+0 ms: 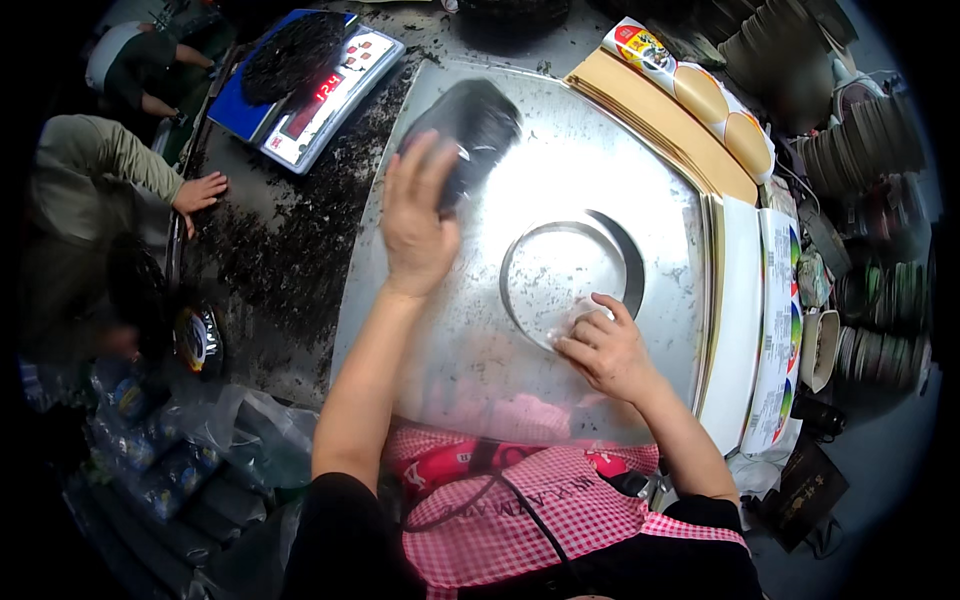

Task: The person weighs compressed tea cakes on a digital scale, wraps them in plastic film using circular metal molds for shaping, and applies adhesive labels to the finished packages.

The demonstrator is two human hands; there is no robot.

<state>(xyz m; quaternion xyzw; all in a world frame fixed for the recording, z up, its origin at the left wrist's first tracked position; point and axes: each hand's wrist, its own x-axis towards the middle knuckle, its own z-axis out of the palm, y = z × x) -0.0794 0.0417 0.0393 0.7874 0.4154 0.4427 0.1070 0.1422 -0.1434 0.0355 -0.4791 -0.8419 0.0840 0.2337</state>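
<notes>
A dark, glossy round bundle (478, 125), seemingly in clear plastic, lies at the far left of a shiny metal sheet (480, 330). My left hand (418, 220) reaches onto its near edge, fingers stretched out and blurred by motion; whether it presses the bundle I cannot tell. Right of the middle, a metal ring (632, 262) rests on the sheet. At the ring's near right rim is my right hand (607, 350), fingers curled with the index finger raised. Something small and whitish shows at its fingertips, too unclear to name.
A blue and white scale (345, 95) at the far left bears a dark flaky round cake (293, 58). Dark flakes (285, 240) litter the table. Brown card sheets (665, 130) and printed label sheets (778, 330) edge the right. Another person's hand (200, 195) rests at the table's left edge.
</notes>
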